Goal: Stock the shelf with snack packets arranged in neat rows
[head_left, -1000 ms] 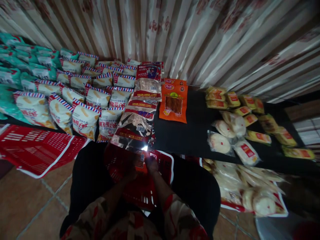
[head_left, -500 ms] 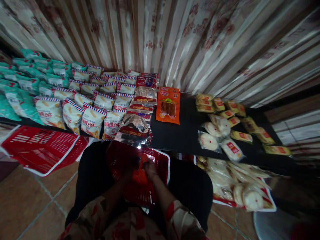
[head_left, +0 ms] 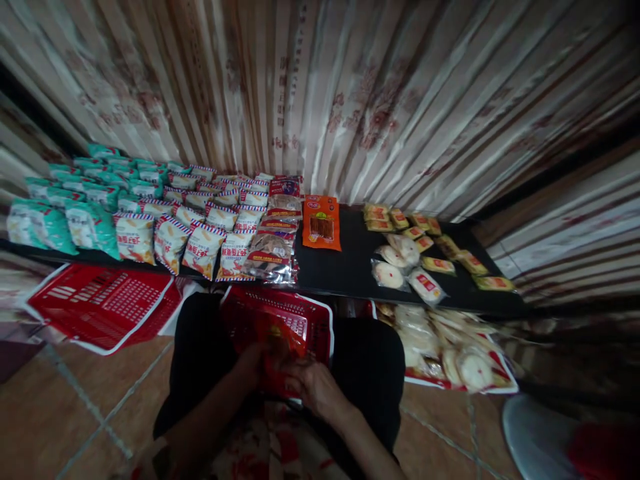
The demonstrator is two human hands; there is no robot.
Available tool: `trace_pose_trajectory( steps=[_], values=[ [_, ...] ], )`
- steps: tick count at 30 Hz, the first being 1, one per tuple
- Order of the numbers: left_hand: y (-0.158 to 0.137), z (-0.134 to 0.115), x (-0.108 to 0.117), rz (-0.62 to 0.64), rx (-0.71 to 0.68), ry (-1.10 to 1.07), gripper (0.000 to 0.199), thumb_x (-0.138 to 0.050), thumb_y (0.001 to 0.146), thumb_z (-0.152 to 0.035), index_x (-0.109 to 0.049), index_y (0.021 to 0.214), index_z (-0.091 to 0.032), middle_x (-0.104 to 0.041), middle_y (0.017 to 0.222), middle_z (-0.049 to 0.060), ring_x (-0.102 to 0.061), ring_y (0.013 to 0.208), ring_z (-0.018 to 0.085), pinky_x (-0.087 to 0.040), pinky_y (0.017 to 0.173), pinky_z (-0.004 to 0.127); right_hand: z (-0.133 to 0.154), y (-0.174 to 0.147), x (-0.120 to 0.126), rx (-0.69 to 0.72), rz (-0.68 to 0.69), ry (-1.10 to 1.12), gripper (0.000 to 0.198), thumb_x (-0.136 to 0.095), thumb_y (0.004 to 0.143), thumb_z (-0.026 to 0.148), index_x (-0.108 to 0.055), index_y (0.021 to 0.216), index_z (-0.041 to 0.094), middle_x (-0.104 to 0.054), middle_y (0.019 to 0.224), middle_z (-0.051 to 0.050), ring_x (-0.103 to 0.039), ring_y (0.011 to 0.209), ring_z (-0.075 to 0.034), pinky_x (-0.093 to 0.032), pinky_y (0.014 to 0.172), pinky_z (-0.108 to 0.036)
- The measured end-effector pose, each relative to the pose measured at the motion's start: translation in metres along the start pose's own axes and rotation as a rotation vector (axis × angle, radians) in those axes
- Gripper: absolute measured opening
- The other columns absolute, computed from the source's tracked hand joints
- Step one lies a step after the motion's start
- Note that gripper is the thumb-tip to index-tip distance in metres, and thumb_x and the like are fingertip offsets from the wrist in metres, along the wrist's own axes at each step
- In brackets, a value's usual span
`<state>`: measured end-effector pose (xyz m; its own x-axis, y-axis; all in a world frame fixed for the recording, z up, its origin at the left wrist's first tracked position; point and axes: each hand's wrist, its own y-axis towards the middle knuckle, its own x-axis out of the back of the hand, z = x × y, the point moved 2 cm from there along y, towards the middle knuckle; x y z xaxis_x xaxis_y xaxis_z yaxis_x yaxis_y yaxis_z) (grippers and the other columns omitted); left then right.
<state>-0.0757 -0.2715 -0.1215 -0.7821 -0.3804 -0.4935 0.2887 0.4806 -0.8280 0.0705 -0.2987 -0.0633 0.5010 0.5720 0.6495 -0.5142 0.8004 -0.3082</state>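
An orange snack packet (head_left: 274, 331) is held low between my knees, over a red plastic basket (head_left: 313, 308). My left hand (head_left: 251, 363) is closed on the packet's left edge. On the packet's lower right side, my right hand (head_left: 309, 380) is closed with its fingers bent. The dim light and blur hide the fingertips and most of the print. A similar orange packet (head_left: 321, 233) lies flat on the black table in front of me, beside a row of dark red and silver packets (head_left: 273, 250).
White snack bags (head_left: 203, 250) and teal bags (head_left: 90, 223) crowd the left of the black table (head_left: 345, 277). Yellow packets (head_left: 439, 265) and round white packs (head_left: 390, 275) lie at the right. Another red basket (head_left: 100, 307) stands left, a filled one (head_left: 505, 387) right. A curtain (head_left: 320, 87) hangs behind.
The orange packet and both hands have come closer to my body, and the packet now stands more upright. My view has shifted, so the table sits slightly further left and lower.
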Motion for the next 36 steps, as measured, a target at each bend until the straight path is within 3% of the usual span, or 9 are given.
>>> trace_pose_trajectory(
  steps=[5,10,14,16,19,22,27,31,36],
  values=[
    [-0.026,0.019,-0.013,0.117,-0.088,0.042,0.030,-0.054,0.052,-0.003,-0.063,0.080,-0.011,-0.067,0.064,0.005,-0.065,0.064,0.020,-0.050,0.068,0.031,-0.001,-0.029,0.016,0.005,0.010,0.187,0.023,-0.052,0.083,0.031,-0.067,0.099,0.022,-0.068,0.092,-0.002,-0.062,0.081,-0.014,-0.043,0.072,-0.020],
    [-0.041,0.027,-0.034,0.303,-0.147,0.094,0.041,-0.059,0.048,-0.008,-0.065,0.088,-0.012,-0.070,0.074,0.008,-0.066,0.071,0.023,-0.050,0.073,0.035,-0.019,-0.049,0.035,-0.257,-0.255,0.116,0.030,-0.040,0.088,0.036,-0.063,0.078,0.019,-0.064,0.070,0.000,-0.058,0.063,-0.013,-0.040,0.060,-0.022],
    [-0.052,0.019,-0.059,0.364,-0.195,0.134,0.039,-0.059,0.048,-0.012,-0.066,0.087,-0.013,-0.071,0.077,0.008,-0.067,0.078,0.026,-0.050,0.075,0.036,-0.032,-0.062,0.050,-0.389,-0.537,0.094,0.025,-0.047,0.083,0.043,-0.059,0.086,0.021,-0.064,0.078,-0.003,-0.061,0.070,-0.016,-0.044,0.065,-0.025],
    [-0.058,0.013,-0.075,0.422,-0.226,0.157,0.034,-0.061,0.052,-0.015,-0.066,0.085,-0.012,-0.071,0.077,0.009,-0.067,0.079,0.026,-0.050,0.077,0.037,-0.035,-0.065,0.056,-0.388,-0.643,0.227,0.031,-0.051,0.080,0.046,-0.057,0.095,0.021,-0.066,0.088,-0.006,-0.063,0.082,-0.019,-0.047,0.073,-0.028],
    [-0.063,0.005,-0.096,0.469,-0.276,0.201,0.030,-0.063,0.057,-0.018,-0.065,0.086,-0.012,-0.070,0.076,0.009,-0.067,0.077,0.026,-0.050,0.077,0.038,-0.034,-0.060,0.059,-0.295,-0.636,0.590,0.039,-0.050,0.079,0.052,-0.053,0.101,0.020,-0.067,0.092,-0.007,-0.064,0.086,-0.021,-0.050,0.076,-0.031],
    [-0.060,-0.001,-0.111,0.408,-0.309,0.233,0.033,-0.063,0.057,-0.015,-0.064,0.090,-0.015,-0.070,0.073,0.005,-0.067,0.075,0.024,-0.051,0.074,0.036,-0.032,-0.051,0.061,-0.224,-0.668,0.786,0.040,-0.053,0.077,0.054,-0.052,0.097,0.020,-0.067,0.088,-0.007,-0.064,0.079,-0.021,-0.050,0.073,-0.032],
    [-0.050,-0.013,-0.131,0.239,-0.422,0.334,0.030,-0.062,0.059,-0.015,-0.061,0.089,-0.015,-0.070,0.077,0.004,-0.066,0.076,0.023,-0.051,0.072,0.033,-0.045,-0.037,0.072,-0.267,-0.835,0.706,0.039,-0.052,0.074,0.057,-0.052,0.086,0.020,-0.064,0.075,-0.005,-0.060,0.069,-0.020,-0.048,0.063,-0.029],
    [-0.036,-0.024,-0.148,0.082,-0.535,0.406,0.046,-0.059,0.063,-0.010,-0.054,0.108,-0.018,-0.066,0.106,0.007,-0.062,0.098,0.023,-0.049,0.083,0.031,-0.063,-0.020,0.093,-0.282,-0.920,0.671,0.037,-0.050,0.075,0.056,-0.052,0.085,0.020,-0.061,0.070,-0.003,-0.057,0.065,-0.019,-0.045,0.059,-0.028],
    [-0.016,-0.037,-0.169,-0.131,-0.782,0.708,0.059,-0.059,0.064,-0.007,-0.049,0.121,-0.016,-0.036,0.144,0.012,-0.030,0.134,0.024,-0.026,0.109,0.031,-0.084,0.012,0.131,-0.232,-1.006,0.737,0.033,-0.055,0.071,0.049,-0.049,0.082,0.020,-0.055,0.064,0.002,-0.051,0.058,-0.014,-0.042,0.058,-0.026]
  ],
)
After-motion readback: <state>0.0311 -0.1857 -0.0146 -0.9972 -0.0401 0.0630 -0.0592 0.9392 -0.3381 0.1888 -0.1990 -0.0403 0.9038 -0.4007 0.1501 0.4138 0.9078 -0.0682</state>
